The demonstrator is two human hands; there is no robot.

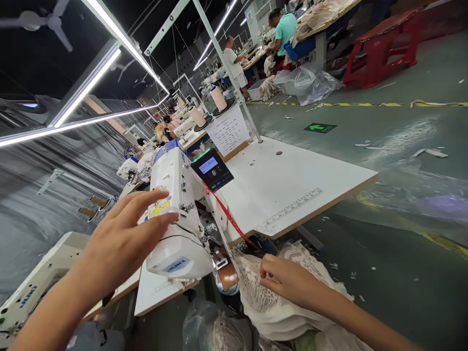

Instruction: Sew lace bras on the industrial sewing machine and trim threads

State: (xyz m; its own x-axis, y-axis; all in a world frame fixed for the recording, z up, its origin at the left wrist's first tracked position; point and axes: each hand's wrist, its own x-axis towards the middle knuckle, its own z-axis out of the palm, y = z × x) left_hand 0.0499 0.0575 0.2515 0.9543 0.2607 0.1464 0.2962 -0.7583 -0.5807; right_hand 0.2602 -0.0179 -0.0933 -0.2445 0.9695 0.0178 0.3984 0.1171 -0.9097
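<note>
My left hand [126, 234] lies with fingers stretched out against the side of a white sewing machine [175, 214], holding nothing. My right hand [288, 280] is closed in a pinch on cream lace fabric [266, 297] that is piled just below the machine's needle end. A red strap [230, 219] runs down from the machine's black control panel [212, 169] toward the fabric. The needle area [215, 243] sits between my two hands.
The white worktable [292, 180] with a printed ruler stretches right of the machine; a paper sheet [229, 129] stands at its far end. A second machine [32, 287] is at lower left. Other workers [283, 29] sit at far tables. Plastic bags [307, 83] lie on the floor.
</note>
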